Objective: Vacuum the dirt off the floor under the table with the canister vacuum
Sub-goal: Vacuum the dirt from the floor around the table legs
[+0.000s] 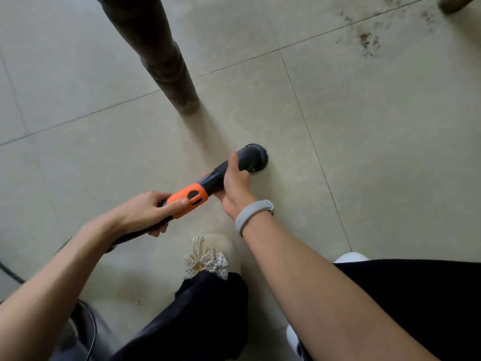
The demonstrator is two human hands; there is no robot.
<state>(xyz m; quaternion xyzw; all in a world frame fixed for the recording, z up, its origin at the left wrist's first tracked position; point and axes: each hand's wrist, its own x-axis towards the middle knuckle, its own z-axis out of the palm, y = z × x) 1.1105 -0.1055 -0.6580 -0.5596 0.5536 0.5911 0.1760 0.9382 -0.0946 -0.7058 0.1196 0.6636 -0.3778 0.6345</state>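
A black vacuum wand (pixel 210 179) with an orange collar (pixel 191 199) points up and to the right over the beige tiled floor. Its round brush nozzle (pixel 253 158) hovers at or just above the tiles. My left hand (pixel 148 212) grips the wand at the orange collar. My right hand (pixel 235 185), with a grey wristband, is closed around the wand just behind the nozzle. Dark dirt (pixel 367 41) lies scattered on the floor at the far upper right, well away from the nozzle.
A dark wooden table leg (pixel 166 63) stands left of and beyond the nozzle. Another leg's foot (pixel 453 2) shows at the top right corner. My slippered foot with a pearl bow (pixel 210 256) is below the wand. A dark cable (pixel 10 273) crosses the left edge.
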